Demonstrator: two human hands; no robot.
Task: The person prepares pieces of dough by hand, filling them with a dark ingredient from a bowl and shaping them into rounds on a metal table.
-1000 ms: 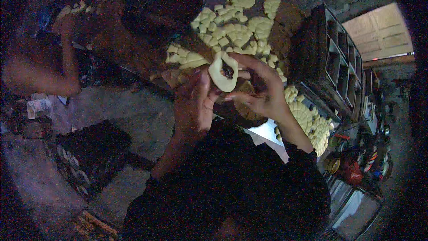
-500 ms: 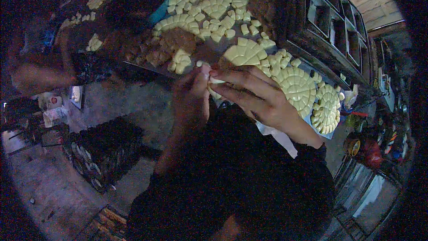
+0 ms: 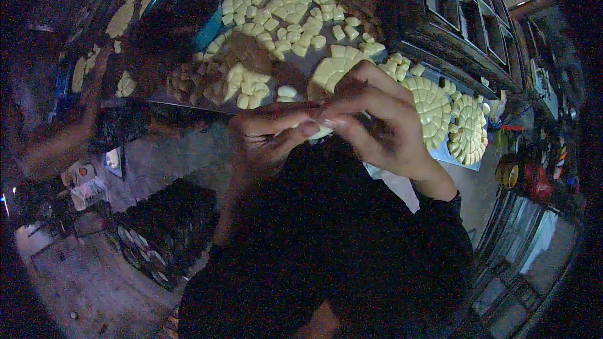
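Close in front of my body, my left hand (image 3: 269, 133) and my right hand (image 3: 383, 116) meet, both with fingers pinched on a small pale dough piece (image 3: 321, 132). Most of that piece is hidden by the fingers. Just beyond my hands a whitish oval dough piece (image 3: 286, 91) rests on the table, beside a small pile of dough pieces (image 3: 247, 88). A flattened dough round (image 3: 334, 70), divided into wedges, is partly covered by my right hand. Further right are two more divided dough rounds, one (image 3: 428, 112) nearer and one (image 3: 470, 130) at the table's end.
Brown lumps (image 3: 188, 81) are heaped at the table's near left edge, with a teal basin (image 3: 208, 32) behind them. Several loose dough pieces (image 3: 295, 31) cover the far table. A dark compartmented wooden rack (image 3: 465, 16) stands far right. Another person's arm (image 3: 66, 144) reaches in from the left.
My hands have come lower and turned, the fingers now bunched around the dough piece. The whitish oval piece shows beyond them. The head view has shifted slightly.
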